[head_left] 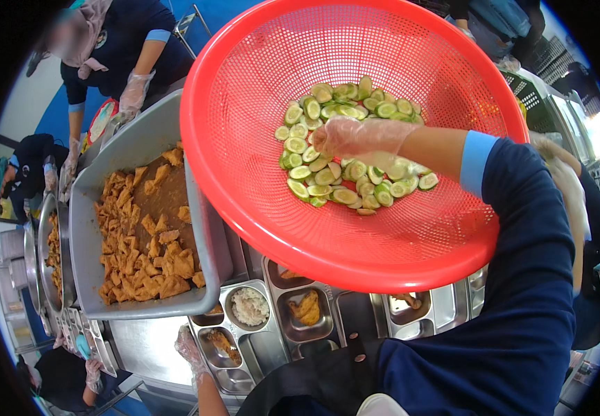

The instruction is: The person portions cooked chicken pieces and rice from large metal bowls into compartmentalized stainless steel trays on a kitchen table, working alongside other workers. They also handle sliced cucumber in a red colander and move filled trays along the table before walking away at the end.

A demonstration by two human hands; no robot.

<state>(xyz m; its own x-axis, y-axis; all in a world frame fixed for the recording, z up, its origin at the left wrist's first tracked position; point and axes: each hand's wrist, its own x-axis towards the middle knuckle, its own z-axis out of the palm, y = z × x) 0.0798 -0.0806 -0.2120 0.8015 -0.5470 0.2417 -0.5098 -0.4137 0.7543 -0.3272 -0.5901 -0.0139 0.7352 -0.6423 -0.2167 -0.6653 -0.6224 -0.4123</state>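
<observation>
My right hand, in a clear plastic glove, reaches into a big red perforated basket. Its fingers are bunched at a heap of cucumber slices; slices under the fingertips are partly hidden. Lower left, my gloved left hand grips the left edge of a steel compartment tray. That tray carries white rice and a browned piece of food. Beside it, a second steel tray holds a yellow-brown fried piece.
Left of the basket stands a grey tub of fried brown chunks in sauce. The basket overhangs more steel trays. Co-workers stand around, one at the upper left with gloved hands near the tub. A round metal pan sits farther left.
</observation>
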